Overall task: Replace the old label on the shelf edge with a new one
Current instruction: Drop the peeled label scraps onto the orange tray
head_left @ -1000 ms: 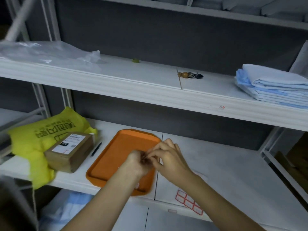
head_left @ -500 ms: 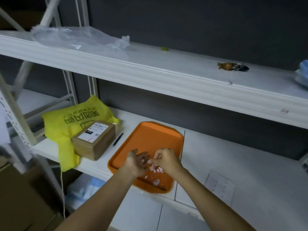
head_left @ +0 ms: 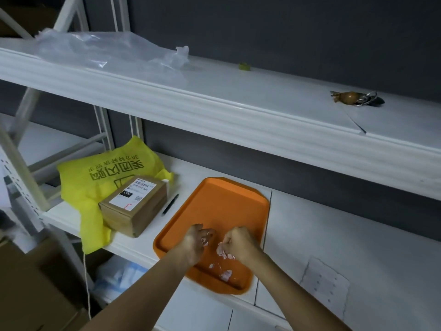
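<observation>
Head cam: old label scraps [head_left: 225, 274] sit in the orange tray [head_left: 214, 206] right under your fingers [head_left: 202, 232]. Your left hand [head_left: 194, 243] has them hanging loose with bits stuck on, while your right hand [head_left: 239, 246] curls tight, can't tell on what.

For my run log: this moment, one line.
left hand: open, label scraps on it; right hand: pinching scraps; orange tray: scraps inside

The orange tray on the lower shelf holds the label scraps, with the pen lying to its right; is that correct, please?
Not quite: in the head view the pen lies left of the orange tray, beside the cardboard box; the label scraps are in the tray.
</observation>
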Action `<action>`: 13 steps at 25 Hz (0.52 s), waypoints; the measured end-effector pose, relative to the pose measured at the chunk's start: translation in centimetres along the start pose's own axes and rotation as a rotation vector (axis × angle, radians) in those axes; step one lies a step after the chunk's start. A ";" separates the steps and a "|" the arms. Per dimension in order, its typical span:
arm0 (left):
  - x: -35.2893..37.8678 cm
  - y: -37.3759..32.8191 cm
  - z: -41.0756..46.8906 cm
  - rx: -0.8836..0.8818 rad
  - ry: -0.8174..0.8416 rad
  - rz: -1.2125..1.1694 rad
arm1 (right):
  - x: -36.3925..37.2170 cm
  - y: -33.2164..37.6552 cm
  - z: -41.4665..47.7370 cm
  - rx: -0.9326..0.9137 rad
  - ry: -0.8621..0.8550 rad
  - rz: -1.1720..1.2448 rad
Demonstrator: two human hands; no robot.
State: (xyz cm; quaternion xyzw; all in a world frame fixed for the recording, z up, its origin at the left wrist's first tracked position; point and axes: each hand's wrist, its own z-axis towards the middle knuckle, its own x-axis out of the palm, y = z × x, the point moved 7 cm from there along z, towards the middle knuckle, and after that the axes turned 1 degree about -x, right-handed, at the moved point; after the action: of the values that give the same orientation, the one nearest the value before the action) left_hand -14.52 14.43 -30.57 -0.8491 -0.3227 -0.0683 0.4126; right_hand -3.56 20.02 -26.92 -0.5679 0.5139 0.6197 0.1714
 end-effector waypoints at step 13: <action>0.8 -0.8 2.2 0.080 -0.208 0.285 | -0.6 -0.8 -0.1 -0.110 -0.075 0.126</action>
State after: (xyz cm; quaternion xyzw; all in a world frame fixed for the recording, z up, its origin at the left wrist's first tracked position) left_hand -14.70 16.80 -31.18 -0.8717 -0.2425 0.0917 0.4158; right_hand -2.64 20.51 -26.74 -0.5194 0.5072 0.6773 0.1197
